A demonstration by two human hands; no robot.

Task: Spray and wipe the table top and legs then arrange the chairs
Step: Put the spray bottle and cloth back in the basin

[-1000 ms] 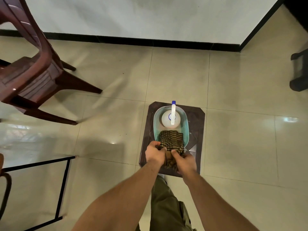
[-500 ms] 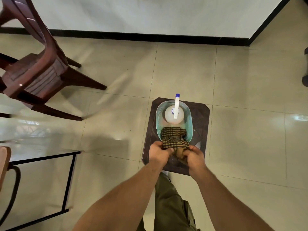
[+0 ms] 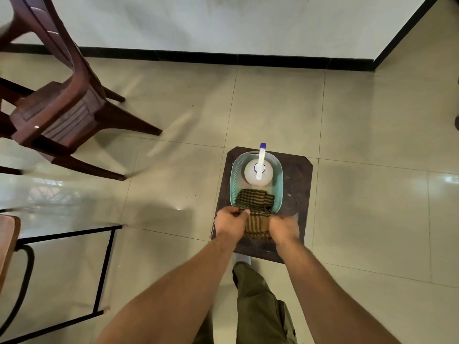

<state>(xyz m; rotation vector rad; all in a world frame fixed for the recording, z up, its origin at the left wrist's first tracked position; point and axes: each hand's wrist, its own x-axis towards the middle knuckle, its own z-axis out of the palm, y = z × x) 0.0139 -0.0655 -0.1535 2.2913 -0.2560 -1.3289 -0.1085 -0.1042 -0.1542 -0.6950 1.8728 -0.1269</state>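
Observation:
A striped brown cloth [image 3: 255, 209] hangs over the near rim of a teal basket [image 3: 234, 180] that stands on a dark brown stool [image 3: 296, 192]. My left hand [image 3: 231, 223] and my right hand [image 3: 283, 229] each pinch a side of the cloth just in front of the basket. A white spray bottle [image 3: 258, 171] with a blue-tipped nozzle stands upright in the far half of the basket. The glass table top [image 3: 49, 209] with black metal legs [image 3: 104, 266] lies at the left. A dark brown plastic chair [image 3: 57, 108] stands at the upper left.
Beige floor tiles surround the stool, with open floor to its right. A white wall with a black skirting [image 3: 223, 57] runs along the back. A wooden seat edge [image 3: 7, 239] shows at the far left. My green trouser leg [image 3: 260, 306] is below the stool.
My hands have drawn apart a little along the cloth, spreading it over the basket's near rim. The view has shifted slightly; the basket and bottle have stayed put.

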